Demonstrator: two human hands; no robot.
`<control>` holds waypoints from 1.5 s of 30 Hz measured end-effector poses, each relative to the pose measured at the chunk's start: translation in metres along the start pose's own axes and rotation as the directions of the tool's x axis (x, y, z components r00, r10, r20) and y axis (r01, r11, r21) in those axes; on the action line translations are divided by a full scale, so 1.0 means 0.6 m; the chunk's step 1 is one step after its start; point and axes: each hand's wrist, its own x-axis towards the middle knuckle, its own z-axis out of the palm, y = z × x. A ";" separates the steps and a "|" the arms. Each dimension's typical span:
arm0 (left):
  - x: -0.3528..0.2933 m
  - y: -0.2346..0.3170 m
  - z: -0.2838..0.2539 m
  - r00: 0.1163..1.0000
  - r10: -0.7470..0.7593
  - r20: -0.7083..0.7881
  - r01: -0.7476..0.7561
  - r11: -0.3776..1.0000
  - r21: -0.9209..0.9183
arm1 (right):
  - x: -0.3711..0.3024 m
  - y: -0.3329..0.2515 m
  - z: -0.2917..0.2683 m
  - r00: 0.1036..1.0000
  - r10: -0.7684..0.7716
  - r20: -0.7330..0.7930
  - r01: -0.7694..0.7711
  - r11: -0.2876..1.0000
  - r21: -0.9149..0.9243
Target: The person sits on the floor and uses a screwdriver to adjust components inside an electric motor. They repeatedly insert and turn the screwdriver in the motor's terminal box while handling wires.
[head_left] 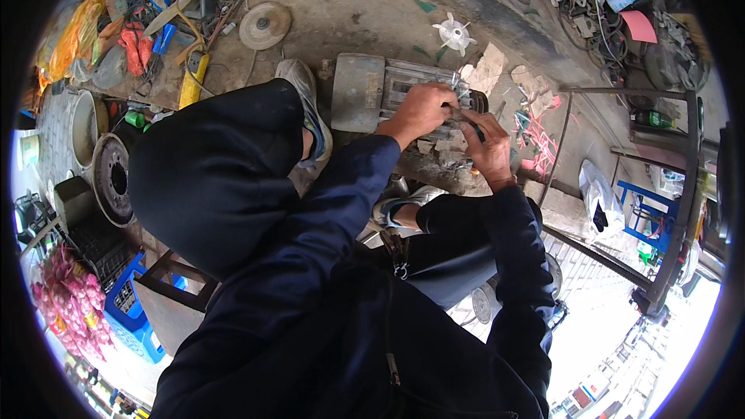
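One grey metal motor (401,80), ribbed body with a smooth boxy housing, lies just right of my left shoe (307,99). My left hand (423,111) and right hand (490,147) meet over its far-right end, fingers bent close; cannot tell what they grip. One brownish rectangular label (374,91): writing illegible. Beyond: one white finned fan wheel (454,34), one dull round disc (265,25).

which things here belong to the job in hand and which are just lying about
Seemingly the job:
grey finned machine, beneath the left hand
white bladed wheel, possibly

Apparently lying about:
orange bag
red bag
blue plastic stool
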 end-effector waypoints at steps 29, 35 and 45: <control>-0.002 0.001 0.013 0.997 0.027 -0.068 -0.022 0.997 0.068 | -0.035 -0.071 0.087 0.492 0.828 -0.269 -0.389 0.486 0.783; -0.002 0.004 0.010 1.000 -0.022 -0.015 0.023 0.999 0.036 | -0.003 -0.096 0.092 0.546 0.816 -0.192 -0.567 0.528 0.632; -0.004 -0.003 0.013 0.999 0.023 -0.046 -0.025 0.999 -0.038 | -0.105 -0.028 0.038 0.915 0.402 0.024 -0.400 0.915 -0.050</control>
